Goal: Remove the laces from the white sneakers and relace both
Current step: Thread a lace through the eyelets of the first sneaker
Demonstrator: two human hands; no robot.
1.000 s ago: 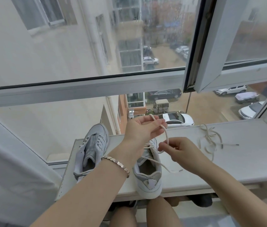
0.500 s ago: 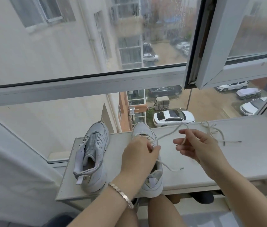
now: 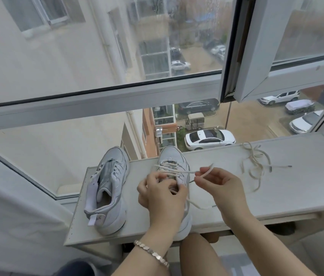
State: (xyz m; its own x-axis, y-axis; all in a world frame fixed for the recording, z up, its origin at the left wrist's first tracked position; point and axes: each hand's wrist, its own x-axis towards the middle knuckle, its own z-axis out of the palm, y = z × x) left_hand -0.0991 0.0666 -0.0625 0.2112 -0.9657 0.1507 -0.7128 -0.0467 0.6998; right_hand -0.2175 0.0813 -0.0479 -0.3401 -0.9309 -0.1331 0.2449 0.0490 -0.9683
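Note:
Two white sneakers stand toes-away on a grey shelf (image 3: pixel 288 198) at the window. The left sneaker (image 3: pixel 109 188) has no lace. The right sneaker (image 3: pixel 174 162) carries a cream lace (image 3: pixel 179 170) threaded through its front eyelets. My left hand (image 3: pixel 163 198) rests over the tongue of this shoe, fingers curled at the eyelets and pinching the lace there. My right hand (image 3: pixel 219 184), just right of the shoe, pinches the lace's free end, which runs taut back to the shoe. Another lace end trails on the shelf below my right hand.
A loose cream lace (image 3: pixel 256 166) lies tangled on the shelf to the right. The shelf's front edge is near my knees. Window glass and a white frame (image 3: pixel 117 98) rise right behind the shoes; an open sash (image 3: pixel 256 56) hangs at upper right.
My left hand dropped from above the shoe onto its tongue. My right hand pulled the lace end out to the right, then came down closer to the shoe.

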